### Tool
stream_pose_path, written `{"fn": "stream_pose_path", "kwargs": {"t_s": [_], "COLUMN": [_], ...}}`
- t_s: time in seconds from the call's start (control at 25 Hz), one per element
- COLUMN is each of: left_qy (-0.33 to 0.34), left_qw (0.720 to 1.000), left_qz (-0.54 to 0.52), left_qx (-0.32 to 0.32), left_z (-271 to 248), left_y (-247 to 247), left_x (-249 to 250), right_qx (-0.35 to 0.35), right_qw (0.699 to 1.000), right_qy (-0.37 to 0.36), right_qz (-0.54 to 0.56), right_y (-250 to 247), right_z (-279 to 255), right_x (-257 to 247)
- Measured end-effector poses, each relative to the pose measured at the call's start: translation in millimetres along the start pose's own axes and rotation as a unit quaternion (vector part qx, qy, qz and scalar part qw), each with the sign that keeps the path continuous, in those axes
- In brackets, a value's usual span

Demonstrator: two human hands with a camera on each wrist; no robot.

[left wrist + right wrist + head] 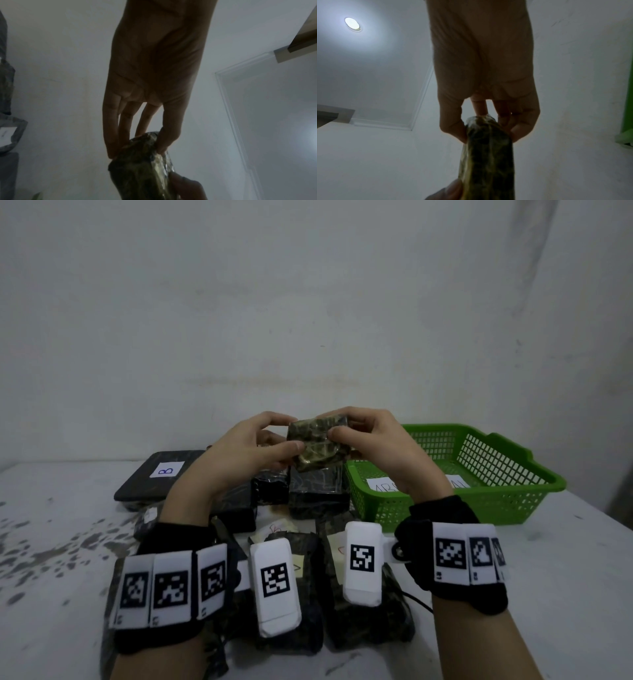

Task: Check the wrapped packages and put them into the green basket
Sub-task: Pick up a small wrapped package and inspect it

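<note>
A small package (317, 445) wrapped in dark mottled film is held up above the table, between both hands. My left hand (260, 446) pinches its left side with thumb in front and fingers behind. My right hand (368, 436) pinches its right side the same way. The left wrist view shows my fingers on the package (144, 166); the right wrist view shows thumb and fingers either side of the package (488, 155). The green basket (479, 501) stands on the table to the right, with a white label visible through its wall.
Several more dark wrapped packages (317, 491) lie on the white table (565, 594) under and behind my hands, some with white labels. A flat dark package marked B (161, 477) lies at the back left. A grey wall rises behind the table.
</note>
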State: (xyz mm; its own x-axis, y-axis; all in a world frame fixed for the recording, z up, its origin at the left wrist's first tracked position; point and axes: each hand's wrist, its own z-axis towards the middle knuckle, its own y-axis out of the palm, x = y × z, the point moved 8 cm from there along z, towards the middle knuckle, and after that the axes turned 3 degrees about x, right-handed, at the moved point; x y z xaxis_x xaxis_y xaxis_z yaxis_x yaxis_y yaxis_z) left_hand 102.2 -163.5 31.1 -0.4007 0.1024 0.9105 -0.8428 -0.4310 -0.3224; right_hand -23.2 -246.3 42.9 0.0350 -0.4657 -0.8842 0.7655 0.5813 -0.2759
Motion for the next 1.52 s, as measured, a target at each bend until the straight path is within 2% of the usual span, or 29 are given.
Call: {"fn": "stream_pose_path", "kwargs": {"t_s": [0.28,0.48,0.88,1.08,1.2,1.28,1.4,1.52], "left_qy": [0.019,0.032,-0.007,-0.018,-0.023,-0.008,-0.006,0.000], "left_qw": [0.999,0.998,0.997,0.997,0.997,0.995,0.992,0.992], "left_qz": [0.021,-0.005,-0.040,-0.005,-0.027,-0.063,-0.098,-0.106], "left_qx": [0.045,0.054,0.067,0.073,0.068,0.075,0.084,0.063], "left_z": [2.9,3.5,1.6,5.9,6.9,6.7,5.3,1.7], "left_y": [-1.8,-3.5,-13.0,2.1,6.0,4.3,2.2,2.8], "left_x": [3.4,6.6,-2.1,-1.3,-1.1,1.5,4.1,7.2], "right_qx": [0.008,0.008,0.033,0.094,0.047,-0.007,-0.068,-0.028], "right_qw": [1.000,0.999,0.994,0.989,0.993,0.998,0.997,0.999], "right_qy": [-0.011,-0.028,-0.053,-0.037,0.020,0.053,0.041,0.014], "right_qz": [0.018,0.023,-0.094,-0.108,-0.105,-0.035,-0.012,-0.003], "right_y": [2.3,5.4,21.0,8.4,3.1,2.1,5.0,0.0], "right_z": [0.0,-0.3,6.3,5.6,4.8,-0.4,-4.8,1.5], "right_x": [-4.2,-9.3,-7.3,-1.0,5.1,6.4,4.7,4.1]}}
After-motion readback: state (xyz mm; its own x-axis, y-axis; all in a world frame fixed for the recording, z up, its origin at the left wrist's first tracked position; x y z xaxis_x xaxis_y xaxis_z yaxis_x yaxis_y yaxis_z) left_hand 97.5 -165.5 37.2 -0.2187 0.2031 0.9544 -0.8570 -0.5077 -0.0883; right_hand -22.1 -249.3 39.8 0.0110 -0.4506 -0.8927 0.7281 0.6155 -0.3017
